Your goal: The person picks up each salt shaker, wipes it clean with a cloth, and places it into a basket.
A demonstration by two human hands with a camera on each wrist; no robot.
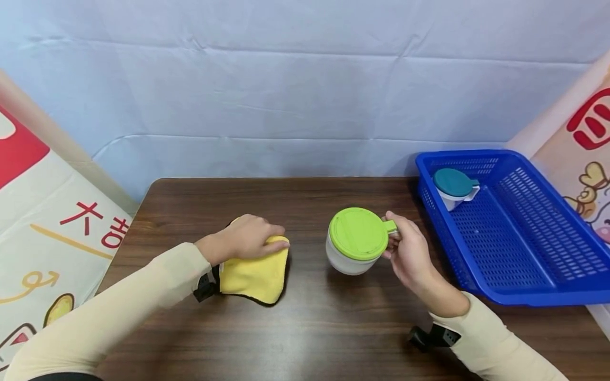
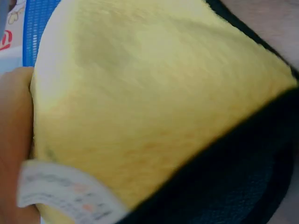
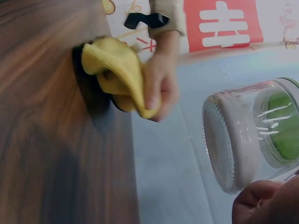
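My right hand [image 1: 410,248] grips the handle of a lidded seasoning jar [image 1: 358,234] with a bright green lid and a see-through body. In the right wrist view the jar [image 3: 233,135] is held up off the table, its ribbed base showing and something pale inside its lower part. My left hand [image 1: 248,238] holds a yellow cloth [image 1: 257,278] with a dark border, left of the jar. The thumb lies along the cloth's upper edge; the other fingers are hidden by it. Filling the left wrist view, the cloth [image 2: 140,93] shows a white printed label [image 2: 70,191].
At the right a blue plastic basket [image 1: 510,248] stands with a teal-lidded jar [image 1: 452,182] in its back left corner. The brown wooden table [image 1: 305,333] ends at a pale hanging sheet [image 1: 295,95]. Printed panels flank both sides.
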